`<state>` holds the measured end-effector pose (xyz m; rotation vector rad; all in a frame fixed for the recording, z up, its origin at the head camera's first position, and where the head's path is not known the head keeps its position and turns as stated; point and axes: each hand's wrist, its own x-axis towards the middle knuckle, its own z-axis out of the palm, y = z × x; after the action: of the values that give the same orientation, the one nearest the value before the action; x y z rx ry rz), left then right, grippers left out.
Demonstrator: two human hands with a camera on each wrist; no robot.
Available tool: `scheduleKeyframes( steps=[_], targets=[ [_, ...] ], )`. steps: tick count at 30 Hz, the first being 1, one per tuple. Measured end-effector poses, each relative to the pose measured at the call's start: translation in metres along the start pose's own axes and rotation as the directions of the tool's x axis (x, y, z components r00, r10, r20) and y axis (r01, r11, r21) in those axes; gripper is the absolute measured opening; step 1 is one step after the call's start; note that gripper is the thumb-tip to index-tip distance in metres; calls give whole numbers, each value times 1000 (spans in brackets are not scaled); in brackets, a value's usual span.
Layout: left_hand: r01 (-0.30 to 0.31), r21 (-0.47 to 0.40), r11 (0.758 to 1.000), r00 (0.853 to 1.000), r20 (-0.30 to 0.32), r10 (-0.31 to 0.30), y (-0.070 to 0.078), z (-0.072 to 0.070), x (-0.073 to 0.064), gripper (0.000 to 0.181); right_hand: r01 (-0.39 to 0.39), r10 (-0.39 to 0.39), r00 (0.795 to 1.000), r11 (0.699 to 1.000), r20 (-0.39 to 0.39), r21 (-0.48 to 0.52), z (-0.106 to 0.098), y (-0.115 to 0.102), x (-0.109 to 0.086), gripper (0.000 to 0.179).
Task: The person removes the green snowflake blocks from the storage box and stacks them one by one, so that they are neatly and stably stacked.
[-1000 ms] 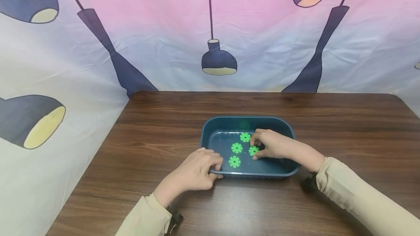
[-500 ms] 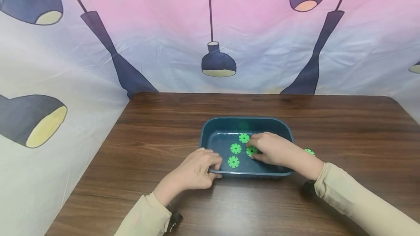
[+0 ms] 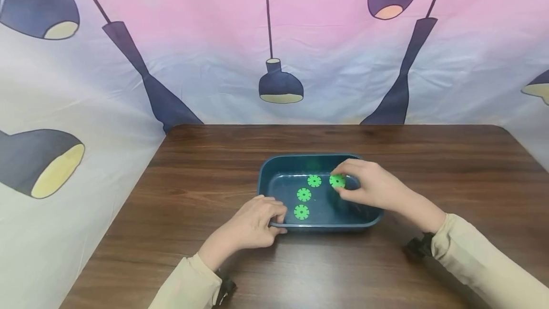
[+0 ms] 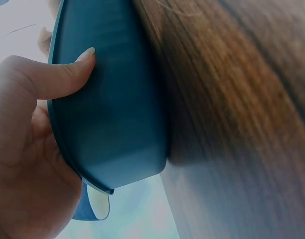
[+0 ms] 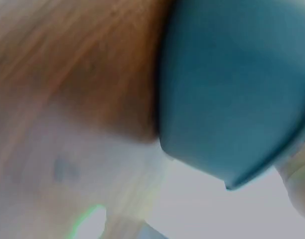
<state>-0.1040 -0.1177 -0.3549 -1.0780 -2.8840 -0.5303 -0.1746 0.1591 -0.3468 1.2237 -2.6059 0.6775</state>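
A dark teal rectangular tray (image 3: 330, 227) stands on the wooden table. At its near left corner my left hand (image 3: 253, 223) grips the rim, and the left wrist view shows the thumb (image 4: 68, 77) against the tray's outer wall (image 4: 117, 109). Between thumb and fingers my right hand (image 3: 379, 187) pinches a green notched disc (image 3: 335, 184), held over the right part of the tray. Three similar discs lie inside on the left: a far one (image 3: 314, 185), a middle one (image 3: 304, 198) and a near one (image 3: 301, 216). The right wrist view is blurred, with the tray's outer wall (image 5: 227, 89) filling much of it.
The brown wooden table (image 3: 206, 175) extends around the tray. Behind it hangs a cloth (image 3: 214, 61) printed with lamps. A blurred bright shape with a green edge (image 5: 85, 219) shows on the table in the right wrist view.
My right hand has picked up the fourth disc from the tray floor and moved it up and slightly right. My left hand keeps its grip on the rim. The head view has shifted slightly.
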Motion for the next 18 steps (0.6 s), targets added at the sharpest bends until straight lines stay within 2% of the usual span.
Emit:
scheduleKeyframes(
  steps=[10,18],
  targets=[
    [9,-20,1000,1000,-11,-9,-2,-1,-2,36,-14,5,989,998,-151,-59,-30,29,-30,32],
    [-18,-12,1000,1000,-13,18,-1,-1,0,35,-79,51,983,984,-174,-159,-47,39,-59,36]
  ],
)
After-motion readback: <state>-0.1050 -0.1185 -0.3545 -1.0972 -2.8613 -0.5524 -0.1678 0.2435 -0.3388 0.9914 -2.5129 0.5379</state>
